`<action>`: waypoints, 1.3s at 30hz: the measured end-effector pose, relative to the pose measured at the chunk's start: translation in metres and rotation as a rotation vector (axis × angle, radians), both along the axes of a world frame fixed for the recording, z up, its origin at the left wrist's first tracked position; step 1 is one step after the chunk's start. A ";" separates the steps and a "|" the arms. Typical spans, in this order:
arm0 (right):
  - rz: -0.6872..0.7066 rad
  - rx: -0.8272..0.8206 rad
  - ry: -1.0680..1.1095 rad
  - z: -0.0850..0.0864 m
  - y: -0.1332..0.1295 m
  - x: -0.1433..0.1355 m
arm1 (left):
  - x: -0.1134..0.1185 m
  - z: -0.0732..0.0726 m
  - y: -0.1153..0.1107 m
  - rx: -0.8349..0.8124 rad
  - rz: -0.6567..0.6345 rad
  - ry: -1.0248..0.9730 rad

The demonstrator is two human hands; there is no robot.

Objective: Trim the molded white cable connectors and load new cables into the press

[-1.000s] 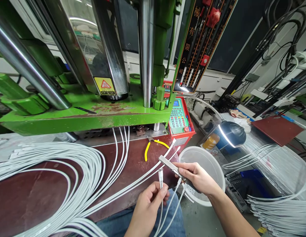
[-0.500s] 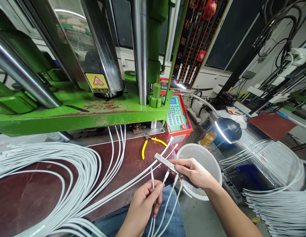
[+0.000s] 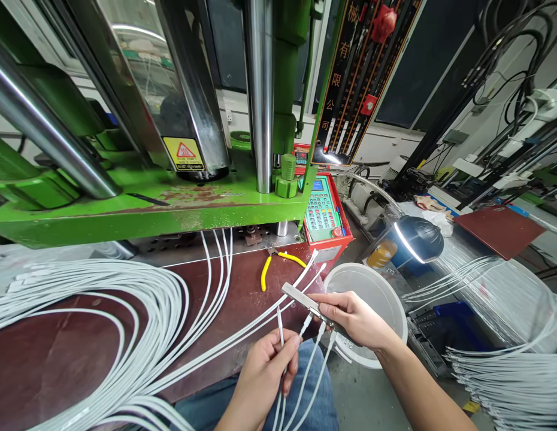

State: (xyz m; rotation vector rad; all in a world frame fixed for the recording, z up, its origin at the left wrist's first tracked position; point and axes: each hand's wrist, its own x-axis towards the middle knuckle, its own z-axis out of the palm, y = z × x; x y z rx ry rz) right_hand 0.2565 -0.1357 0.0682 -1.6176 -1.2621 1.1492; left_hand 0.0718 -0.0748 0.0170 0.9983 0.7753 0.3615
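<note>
My right hand [image 3: 350, 314] is closed around a flat grey metal bar [image 3: 300, 298], held at a slant above my lap. Several white cables meet the bar's lower edge with their connector ends, among them a white connector [image 3: 322, 327]. My left hand [image 3: 274, 362] pinches white cables [image 3: 281, 326] between thumb and fingers. One cable tip stands up free above those fingers, apart from the bar. Another cable runs from beside my left thumb to the bar. Fingers hide part of how the bar and the cables are gripped.
A green press [image 3: 148, 218] stands behind the brown table [image 3: 58, 359]. On the table lie coiled white cables [image 3: 170, 299] and yellow-handled pliers [image 3: 266, 272]. A white bucket [image 3: 402, 323] is below my right hand; a red control box [image 3: 345, 224] and a lamp [image 3: 417, 236] stand beyond.
The whole view has shifted slightly, so most things sit a little further right. Both hands keep their holds on the bar and cables.
</note>
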 end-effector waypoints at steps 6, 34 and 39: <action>0.000 -0.009 -0.001 0.000 -0.001 -0.002 | 0.000 0.004 -0.003 -0.006 0.040 0.008; 0.001 0.001 0.008 -0.001 -0.005 0.004 | 0.003 0.002 0.002 0.010 -0.025 -0.048; -0.022 0.000 0.058 0.000 -0.006 0.009 | -0.004 0.000 0.008 0.222 -0.008 0.065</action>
